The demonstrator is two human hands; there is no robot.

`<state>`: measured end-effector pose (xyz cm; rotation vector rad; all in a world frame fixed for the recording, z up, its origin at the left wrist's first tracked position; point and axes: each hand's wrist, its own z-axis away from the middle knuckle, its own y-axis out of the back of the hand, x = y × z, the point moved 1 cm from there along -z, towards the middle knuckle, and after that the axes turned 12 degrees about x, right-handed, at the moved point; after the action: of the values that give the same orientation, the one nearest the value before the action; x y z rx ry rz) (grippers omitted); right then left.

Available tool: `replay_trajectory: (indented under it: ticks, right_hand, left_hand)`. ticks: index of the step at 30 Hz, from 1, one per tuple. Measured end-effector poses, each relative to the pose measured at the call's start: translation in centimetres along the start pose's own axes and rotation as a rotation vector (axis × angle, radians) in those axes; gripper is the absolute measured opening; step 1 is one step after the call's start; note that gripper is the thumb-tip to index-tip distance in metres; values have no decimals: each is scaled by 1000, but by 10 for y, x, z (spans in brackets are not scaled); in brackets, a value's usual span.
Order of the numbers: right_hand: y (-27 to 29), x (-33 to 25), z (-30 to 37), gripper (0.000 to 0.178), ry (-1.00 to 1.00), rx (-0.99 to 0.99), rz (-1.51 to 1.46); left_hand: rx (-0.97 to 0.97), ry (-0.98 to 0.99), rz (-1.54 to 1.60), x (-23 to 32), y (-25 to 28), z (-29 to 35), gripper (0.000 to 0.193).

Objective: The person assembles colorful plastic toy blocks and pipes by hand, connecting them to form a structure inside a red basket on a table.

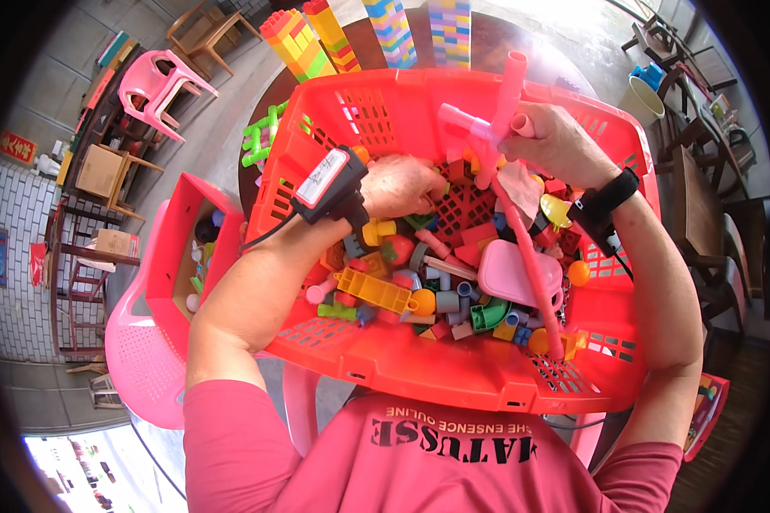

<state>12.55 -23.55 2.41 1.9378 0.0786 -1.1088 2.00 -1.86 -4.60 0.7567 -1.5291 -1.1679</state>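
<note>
A large red plastic basket (436, 363) in front of me holds a heap of mixed toy pieces. At its right rim my right hand (565, 141) grips a construction of joined pink and red toy pipes (509, 81). One long red pipe (529, 256) of it slants down across the heap toward the near right corner. My left hand (398, 184) reaches into the left-middle of the basket, its fingers bent together at the pieces; what they pinch is mostly hidden. Around it lie a yellow pipe piece (378, 231), a toy strawberry (396, 250) and an orange block (375, 291). A pink lidded box (519, 272) lies farther right.
Several block towers (389, 34) stand behind the basket on a dark round table (539, 60). Green joined pipes (263, 135) lie at its left. A red box (201, 205) with toys sits on a pink chair (141, 342). Wooden furniture (697, 205) stands at the right.
</note>
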Motion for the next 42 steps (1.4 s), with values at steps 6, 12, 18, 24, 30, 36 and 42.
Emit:
replay_trajectory:
  ticks: [6, 12, 18, 24, 30, 36, 42]
  right_hand:
    - [-2, 2, 0, 20, 16, 5, -44]
    - [-2, 1, 1, 19, 4, -21, -51]
    - [-3, -1, 1, 18, -21, -26, -41]
    - [-3, -5, 1, 17, -14, -40, -41]
    - [-3, -6, 2, 21, -26, -58, -35]
    - [-7, -10, 3, 19, 36, -61, -59]
    - [-16, -27, 10, 16, 146, -119, -54]
  left_hand:
    - [-173, -27, -77, 5, 10, 2, 20]
    - [79, 159, -400, -16, 0, -3, 19]
    - [252, -107, -408, -13, -37, -3, 30]
    - [201, 38, -285, -7, -33, -1, 32]
    - [117, 125, -68, -7, -11, -1, 33]
    - [768, 226, 357, -3, 67, -3, 29]
    - [875, -60, 855, 56, 98, 16, 29]
